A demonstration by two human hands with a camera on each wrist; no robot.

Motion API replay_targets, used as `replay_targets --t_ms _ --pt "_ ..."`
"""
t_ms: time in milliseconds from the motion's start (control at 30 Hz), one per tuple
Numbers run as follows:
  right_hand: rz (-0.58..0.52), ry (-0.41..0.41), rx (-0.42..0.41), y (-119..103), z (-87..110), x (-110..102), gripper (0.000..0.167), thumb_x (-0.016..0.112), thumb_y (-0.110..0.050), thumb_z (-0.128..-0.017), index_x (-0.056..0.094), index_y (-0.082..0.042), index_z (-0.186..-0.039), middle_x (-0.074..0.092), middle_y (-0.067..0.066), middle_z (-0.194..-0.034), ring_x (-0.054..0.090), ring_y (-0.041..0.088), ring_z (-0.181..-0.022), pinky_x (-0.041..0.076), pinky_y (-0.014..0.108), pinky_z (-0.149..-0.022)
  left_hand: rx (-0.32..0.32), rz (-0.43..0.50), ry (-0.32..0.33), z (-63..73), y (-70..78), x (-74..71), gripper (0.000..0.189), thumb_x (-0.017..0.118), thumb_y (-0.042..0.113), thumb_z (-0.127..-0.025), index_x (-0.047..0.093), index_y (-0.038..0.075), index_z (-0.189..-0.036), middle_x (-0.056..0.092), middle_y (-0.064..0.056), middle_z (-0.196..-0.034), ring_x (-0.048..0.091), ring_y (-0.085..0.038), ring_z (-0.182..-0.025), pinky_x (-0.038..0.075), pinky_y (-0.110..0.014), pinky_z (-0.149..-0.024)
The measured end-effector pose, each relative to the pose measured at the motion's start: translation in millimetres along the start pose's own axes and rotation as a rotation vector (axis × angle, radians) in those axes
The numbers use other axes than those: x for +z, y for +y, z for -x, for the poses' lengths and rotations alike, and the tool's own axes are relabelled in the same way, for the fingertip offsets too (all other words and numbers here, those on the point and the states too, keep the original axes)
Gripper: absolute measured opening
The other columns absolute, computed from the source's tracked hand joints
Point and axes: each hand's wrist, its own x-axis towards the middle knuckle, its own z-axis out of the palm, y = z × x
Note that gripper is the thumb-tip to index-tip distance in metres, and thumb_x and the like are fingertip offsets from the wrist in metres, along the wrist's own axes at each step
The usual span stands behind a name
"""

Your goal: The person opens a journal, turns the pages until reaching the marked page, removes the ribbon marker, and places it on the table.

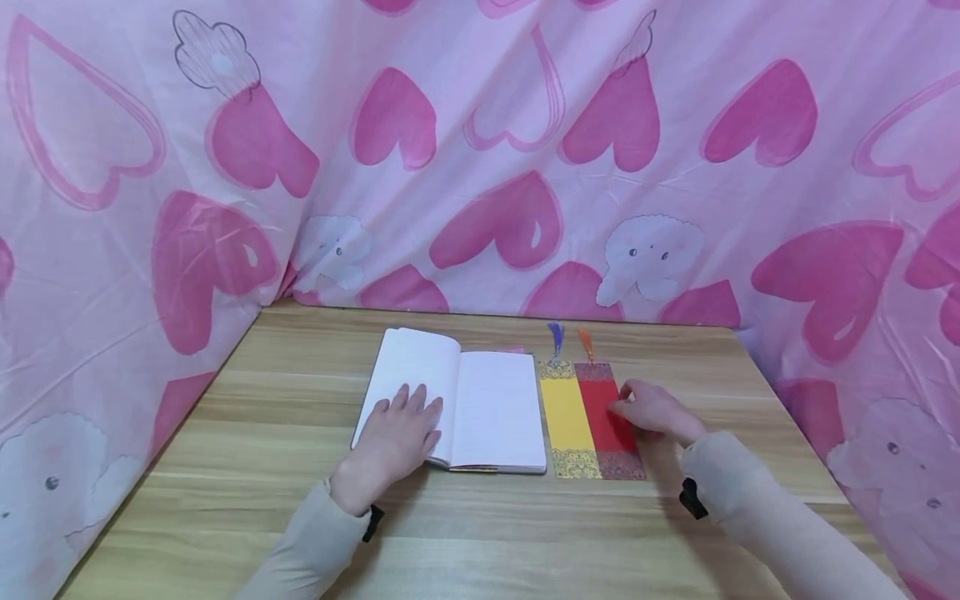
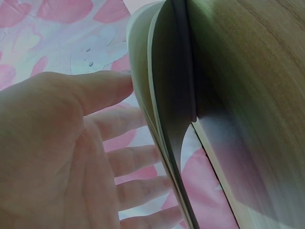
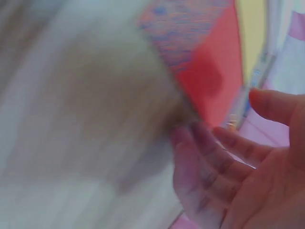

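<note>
An open notebook with blank white pages (image 1: 501,408) lies on the wooden table. My left hand (image 1: 397,433) rests on its left page, fingers spread and fairly straight; in the left wrist view the fingers (image 2: 138,160) touch the pages, which bow away from the cover. Right of the notebook, a yellow bookmark (image 1: 567,414) with a blue tassel (image 1: 556,340) and a red bookmark (image 1: 603,412) with an orange tassel (image 1: 586,343) lie side by side. My right hand (image 1: 652,408) is at the red one's right edge. In the blurred right wrist view, its thumb stands apart from the fingers.
A pink cloth (image 1: 495,217) with hearts hangs behind the table and along both sides. Bare wood (image 1: 480,542) shows in front of the notebook. Something small and pink (image 1: 512,351) peeks out behind the notebook's top edge.
</note>
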Motion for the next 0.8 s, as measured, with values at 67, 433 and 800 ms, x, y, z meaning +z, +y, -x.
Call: replay_targets --t_ms 67,433,800 --pt "0.027 -0.006 -0.024 -4 0.5 -3 0.034 0.065 -0.027 -0.093 0.054 -0.003 -0.114 0.059 0.010 -0.089 0.056 0.024 -0.083 0.051 0.035 -0.068 0.002 0.000 0.005 -0.2 -0.1 0.6 0.047 0.056 0.034 -0.099 0.054 0.010 -0.139 0.046 -0.021 -0.144 0.041 -0.042 -0.132 0.040 -0.059 -0.099" --pt "0.161 0.119 -0.154 -35 14.7 -2 0.068 0.062 -0.037 -0.095 0.038 -0.001 -0.147 0.050 0.025 -0.136 0.050 0.042 -0.118 0.043 0.065 -0.093 0.002 0.020 0.008 0.4 -0.6 1.6 0.047 0.057 0.033 -0.098 0.054 0.009 -0.138 0.046 -0.021 -0.143 0.041 -0.043 -0.132 0.039 -0.060 -0.099" --pt "0.020 0.228 -0.345 -57 36.8 15 0.055 0.063 -0.027 -0.095 0.046 -0.005 -0.143 0.046 0.022 -0.142 0.039 0.043 -0.131 0.038 0.063 -0.100 0.000 0.026 -0.007 0.2 -2.2 1.8 0.047 0.055 0.033 -0.099 0.053 0.010 -0.140 0.045 -0.021 -0.145 0.040 -0.043 -0.133 0.038 -0.060 -0.100"
